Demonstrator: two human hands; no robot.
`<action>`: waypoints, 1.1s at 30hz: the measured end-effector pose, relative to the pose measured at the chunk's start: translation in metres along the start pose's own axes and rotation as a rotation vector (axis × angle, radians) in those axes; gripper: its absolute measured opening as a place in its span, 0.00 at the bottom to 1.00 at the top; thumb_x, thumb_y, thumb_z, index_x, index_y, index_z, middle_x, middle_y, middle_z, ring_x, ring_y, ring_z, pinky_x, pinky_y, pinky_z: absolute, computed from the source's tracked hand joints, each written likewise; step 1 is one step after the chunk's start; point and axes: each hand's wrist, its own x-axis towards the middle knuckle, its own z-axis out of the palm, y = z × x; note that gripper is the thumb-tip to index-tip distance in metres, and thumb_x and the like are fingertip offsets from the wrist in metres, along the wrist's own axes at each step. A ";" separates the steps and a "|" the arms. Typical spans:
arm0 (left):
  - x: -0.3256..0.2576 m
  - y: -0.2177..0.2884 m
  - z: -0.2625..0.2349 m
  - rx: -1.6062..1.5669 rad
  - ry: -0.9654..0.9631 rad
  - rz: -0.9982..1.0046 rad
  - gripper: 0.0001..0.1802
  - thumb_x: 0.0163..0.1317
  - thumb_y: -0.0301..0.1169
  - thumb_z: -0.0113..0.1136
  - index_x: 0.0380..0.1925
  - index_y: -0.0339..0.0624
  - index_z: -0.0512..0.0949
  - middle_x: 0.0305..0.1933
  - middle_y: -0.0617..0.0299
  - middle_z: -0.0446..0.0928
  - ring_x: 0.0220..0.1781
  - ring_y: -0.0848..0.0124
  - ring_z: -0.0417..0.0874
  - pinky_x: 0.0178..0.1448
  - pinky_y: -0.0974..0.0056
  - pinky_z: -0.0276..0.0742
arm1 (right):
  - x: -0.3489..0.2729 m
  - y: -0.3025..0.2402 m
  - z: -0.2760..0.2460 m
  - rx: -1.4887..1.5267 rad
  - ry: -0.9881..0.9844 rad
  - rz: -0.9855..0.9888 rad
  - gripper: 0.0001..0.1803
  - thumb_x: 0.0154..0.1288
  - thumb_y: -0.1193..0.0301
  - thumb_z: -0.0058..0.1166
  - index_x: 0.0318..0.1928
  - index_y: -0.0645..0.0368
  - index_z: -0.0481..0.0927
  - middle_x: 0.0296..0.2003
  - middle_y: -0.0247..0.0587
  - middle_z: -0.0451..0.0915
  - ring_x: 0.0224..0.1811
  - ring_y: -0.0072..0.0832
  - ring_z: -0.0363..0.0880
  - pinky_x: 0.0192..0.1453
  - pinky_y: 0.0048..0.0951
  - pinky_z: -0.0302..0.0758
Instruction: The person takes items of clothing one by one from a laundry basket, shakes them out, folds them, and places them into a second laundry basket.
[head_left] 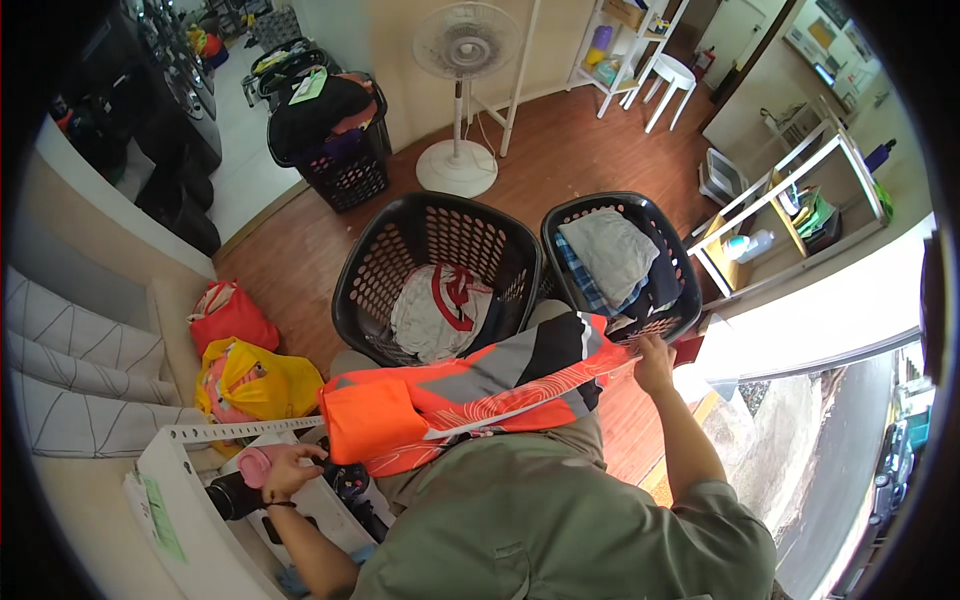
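Observation:
An orange, grey and black patterned garment lies lengthwise across my lap, its left end folded into a plain bright orange panel. My right hand is closed on the garment's right end, by the right basket. At the lower left, my left hand is off the garment, over a white shelf unit, fingers reaching toward the orange panel and holding nothing visible. Close beside it are a pink cup-like object and a black cylindrical object.
Ahead stand a black basket holding white-and-red cloth and another black basket of folded clothes. Yellow and red bags sit left. Farther off are a fan, a loaded basket and a white stool.

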 end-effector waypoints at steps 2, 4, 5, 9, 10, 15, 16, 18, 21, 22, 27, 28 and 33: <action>0.017 -0.019 0.031 -0.169 0.225 -0.101 0.17 0.64 0.31 0.60 0.53 0.40 0.78 0.47 0.62 0.80 0.50 0.69 0.79 0.53 0.65 0.74 | -0.008 -0.012 0.013 0.177 0.103 0.023 0.14 0.48 0.84 0.51 0.37 0.56 0.77 0.42 0.40 0.77 0.52 0.42 0.75 0.55 0.45 0.66; 0.051 -0.037 0.067 -0.338 0.448 -0.197 0.19 0.67 0.36 0.59 0.55 0.41 0.76 0.50 0.62 0.80 0.51 0.70 0.79 0.53 0.65 0.74 | -0.004 -0.028 0.032 0.468 0.174 0.002 0.10 0.54 0.80 0.56 0.38 0.60 0.77 0.41 0.43 0.77 0.47 0.42 0.77 0.52 0.41 0.70; 0.067 -0.042 0.085 -0.627 0.585 -0.167 0.24 0.68 0.43 0.57 0.59 0.42 0.73 0.55 0.61 0.78 0.54 0.68 0.78 0.56 0.64 0.74 | 0.000 -0.043 0.043 0.503 0.262 -0.079 0.11 0.57 0.73 0.60 0.40 0.61 0.78 0.40 0.44 0.79 0.45 0.42 0.77 0.50 0.40 0.73; 0.093 -0.025 0.131 -1.205 0.400 -0.033 0.40 0.69 0.56 0.52 0.68 0.37 0.58 0.64 0.53 0.71 0.61 0.63 0.78 0.65 0.58 0.72 | -0.008 -0.094 0.084 1.031 -0.050 0.315 0.21 0.72 0.57 0.51 0.52 0.62 0.77 0.45 0.44 0.81 0.44 0.34 0.79 0.52 0.35 0.74; 0.095 -0.016 0.133 -1.203 0.391 -0.025 0.40 0.69 0.56 0.52 0.68 0.37 0.58 0.64 0.53 0.71 0.61 0.63 0.78 0.65 0.58 0.72 | -0.010 -0.091 0.102 1.081 -0.012 0.395 0.24 0.72 0.53 0.50 0.54 0.61 0.77 0.47 0.44 0.82 0.46 0.34 0.81 0.54 0.35 0.75; 0.065 0.035 0.122 -1.247 0.177 -0.258 0.42 0.68 0.61 0.50 0.67 0.37 0.63 0.66 0.52 0.71 0.64 0.60 0.76 0.65 0.56 0.74 | 0.009 -0.096 0.062 1.627 -0.757 1.066 0.27 0.72 0.51 0.50 0.61 0.57 0.74 0.55 0.47 0.80 0.54 0.34 0.81 0.60 0.37 0.76; 0.059 0.023 0.116 -1.248 0.193 -0.255 0.42 0.68 0.61 0.50 0.67 0.37 0.63 0.66 0.52 0.71 0.64 0.60 0.76 0.65 0.56 0.74 | 0.011 -0.097 0.059 1.661 -0.946 1.094 0.26 0.73 0.54 0.49 0.62 0.57 0.74 0.57 0.49 0.79 0.56 0.36 0.81 0.62 0.37 0.76; 0.055 -0.015 0.100 -0.771 0.280 -0.458 0.40 0.67 0.56 0.55 0.66 0.35 0.64 0.66 0.49 0.71 0.63 0.58 0.77 0.64 0.56 0.76 | 0.010 -0.100 0.061 1.677 -0.823 0.988 0.25 0.72 0.55 0.51 0.62 0.58 0.74 0.56 0.48 0.80 0.54 0.35 0.82 0.61 0.37 0.77; 0.051 0.022 0.088 -0.904 0.129 -0.237 0.34 0.67 0.43 0.58 0.65 0.31 0.65 0.65 0.47 0.71 0.64 0.56 0.76 0.66 0.54 0.74 | 0.003 -0.068 0.060 1.619 -0.540 0.758 0.26 0.70 0.57 0.56 0.61 0.59 0.74 0.54 0.45 0.81 0.52 0.33 0.83 0.59 0.38 0.78; 0.048 0.033 0.086 -0.898 0.126 -0.232 0.34 0.67 0.43 0.58 0.65 0.31 0.65 0.65 0.47 0.71 0.64 0.56 0.76 0.66 0.54 0.74 | 0.002 -0.061 0.057 1.539 -0.436 0.597 0.27 0.68 0.58 0.59 0.61 0.60 0.74 0.54 0.44 0.81 0.52 0.33 0.82 0.59 0.39 0.79; 0.054 0.072 0.082 -1.444 0.173 0.110 0.30 0.63 0.26 0.54 0.65 0.30 0.62 0.64 0.45 0.72 0.64 0.51 0.76 0.67 0.48 0.73 | 0.014 -0.035 -0.023 1.763 -0.159 0.570 0.17 0.69 0.68 0.56 0.54 0.62 0.77 0.45 0.39 0.83 0.44 0.27 0.83 0.51 0.31 0.80; 0.060 0.084 0.083 -1.437 0.157 0.111 0.30 0.63 0.26 0.54 0.65 0.30 0.62 0.64 0.45 0.72 0.64 0.51 0.76 0.67 0.48 0.73 | 0.015 -0.024 -0.033 1.708 -0.087 0.542 0.15 0.69 0.68 0.55 0.53 0.62 0.78 0.44 0.39 0.83 0.43 0.26 0.83 0.50 0.30 0.80; 0.105 0.125 0.086 -1.340 -0.074 0.140 0.28 0.64 0.25 0.53 0.65 0.32 0.63 0.64 0.46 0.71 0.62 0.54 0.77 0.65 0.51 0.76 | 0.013 -0.006 -0.074 1.336 0.100 0.455 0.16 0.67 0.69 0.58 0.51 0.65 0.79 0.40 0.37 0.84 0.40 0.25 0.82 0.48 0.27 0.78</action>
